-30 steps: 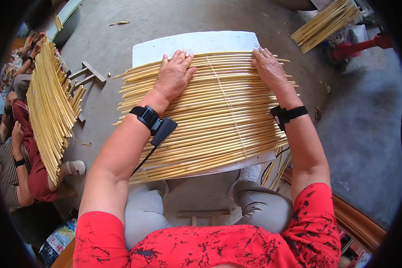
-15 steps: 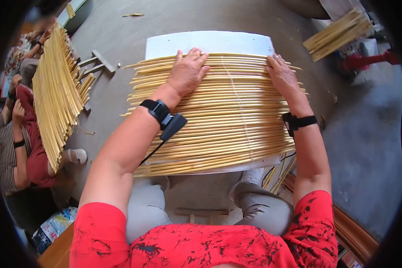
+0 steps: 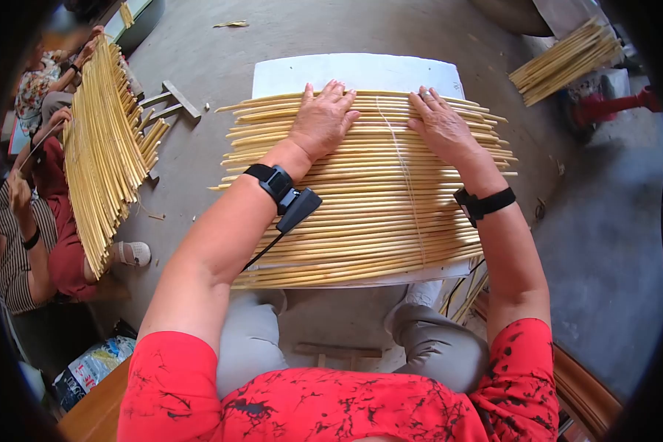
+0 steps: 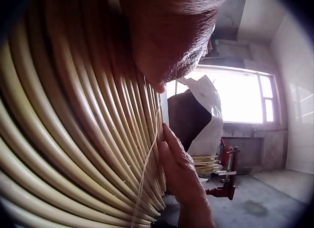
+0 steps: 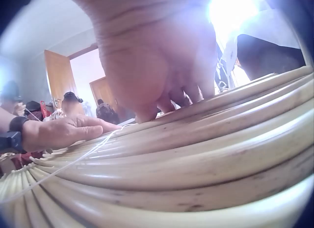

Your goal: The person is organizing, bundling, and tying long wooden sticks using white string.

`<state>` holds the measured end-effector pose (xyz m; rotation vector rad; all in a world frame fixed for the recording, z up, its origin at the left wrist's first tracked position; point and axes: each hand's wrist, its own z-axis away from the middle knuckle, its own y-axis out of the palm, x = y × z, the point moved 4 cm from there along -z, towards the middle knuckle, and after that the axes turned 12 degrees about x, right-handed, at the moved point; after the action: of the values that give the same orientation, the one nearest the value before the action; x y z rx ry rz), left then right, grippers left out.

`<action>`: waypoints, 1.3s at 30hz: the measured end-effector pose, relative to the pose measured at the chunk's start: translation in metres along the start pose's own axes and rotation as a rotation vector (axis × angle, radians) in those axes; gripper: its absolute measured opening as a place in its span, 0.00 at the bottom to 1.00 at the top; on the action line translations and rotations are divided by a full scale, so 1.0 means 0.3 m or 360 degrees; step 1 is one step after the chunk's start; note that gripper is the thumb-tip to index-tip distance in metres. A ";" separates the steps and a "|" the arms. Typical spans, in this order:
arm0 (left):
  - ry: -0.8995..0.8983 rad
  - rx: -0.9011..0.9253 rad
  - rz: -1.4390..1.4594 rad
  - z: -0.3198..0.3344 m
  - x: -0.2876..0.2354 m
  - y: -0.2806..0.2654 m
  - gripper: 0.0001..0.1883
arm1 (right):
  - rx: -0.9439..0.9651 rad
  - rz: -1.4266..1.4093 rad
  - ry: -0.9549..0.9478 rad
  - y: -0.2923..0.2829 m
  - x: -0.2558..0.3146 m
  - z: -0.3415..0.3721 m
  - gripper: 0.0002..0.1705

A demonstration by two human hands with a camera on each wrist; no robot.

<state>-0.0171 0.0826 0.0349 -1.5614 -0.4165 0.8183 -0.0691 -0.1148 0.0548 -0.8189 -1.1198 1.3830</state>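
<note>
A mat of long yellow stalks lies side by side across a white board. A thin white string runs over the stalks from far edge to near edge. My left hand rests on the far stalks, left of the string, fingers extended toward the far edge. To the right of the string, my right hand lies on the same far stalks with its fingers spread. In the right wrist view, the right fingertips touch a stalk near the edge. Neither hand grips anything.
At the left, other people sit by a second stalk mat held upright near a wooden stool. A stalk bundle lies at the far right beside a red metal tool. Loose stalks stand by my knee.
My right hand has slid left along the far stalks, closer to the string. My left hand keeps its place on the mat. The head view has shifted, so the scene sits further right.
</note>
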 end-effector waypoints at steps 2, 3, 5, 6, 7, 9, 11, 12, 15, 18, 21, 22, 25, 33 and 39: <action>-0.0007 0.0001 0.0016 -0.004 -0.003 -0.007 0.22 | -0.0018 -0.0001 -0.0003 0.009 -0.004 -0.001 0.30; -0.0030 0.0002 0.0026 -0.007 -0.005 -0.007 0.21 | -0.0037 -0.0004 -0.0023 0.013 -0.004 0.000 0.30; 0.0002 -0.0103 -0.0005 -0.021 -0.012 -0.006 0.20 | -0.0067 -0.0020 -0.0022 0.013 -0.002 0.001 0.29; 0.0055 -0.0218 0.0036 -0.034 -0.013 -0.013 0.17 | -0.0065 -0.0023 -0.0024 0.011 0.001 0.001 0.28; 0.0104 -0.0333 0.0076 -0.045 -0.013 -0.021 0.15 | -0.0062 -0.0024 -0.0028 0.009 0.004 0.000 0.28; 0.0088 -0.0344 0.0122 -0.075 -0.014 -0.026 0.12 | -0.0077 -0.0037 -0.0021 0.012 0.002 -0.001 0.28; 0.0072 -0.0353 0.0169 -0.104 -0.025 -0.040 0.09 | -0.0089 -0.0051 -0.0014 0.014 0.001 0.000 0.28; 0.0008 -0.0331 0.0169 -0.119 -0.028 -0.044 0.07 | -0.0097 -0.0037 -0.0013 0.010 0.003 0.002 0.27; -0.0116 -0.0257 0.0082 -0.152 -0.025 -0.038 0.05 | -0.0106 -0.0040 -0.0002 0.004 0.010 0.006 0.27; -0.0154 -0.0297 0.0251 -0.167 -0.016 -0.035 0.04 | -0.0113 -0.0067 0.0009 0.003 0.008 0.004 0.27; -0.0143 -0.0288 0.0201 -0.182 -0.015 -0.032 0.04 | -0.0086 -0.0072 0.0063 0.004 0.011 0.001 0.26; -0.0128 -0.0251 0.0205 -0.190 -0.012 -0.032 0.04 | -0.0059 -0.0065 0.0117 0.005 0.006 0.001 0.26; -0.0094 -0.0180 0.0188 -0.198 -0.012 -0.032 0.04 | -0.0099 -0.0082 0.0057 0.019 -0.005 -0.007 0.26; -0.0198 -0.0169 0.0358 -0.213 -0.014 -0.016 0.03 | -0.0157 -0.0088 0.0064 0.028 -0.006 -0.007 0.26; -0.0260 -0.0181 0.0394 -0.212 -0.017 -0.010 0.03 | -0.0218 -0.0107 0.0015 0.016 0.003 -0.002 0.26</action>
<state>0.0248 0.0345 0.0382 -1.6791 -0.3980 1.1354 -0.0702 -0.1135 0.0501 -0.8767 -1.2339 1.2562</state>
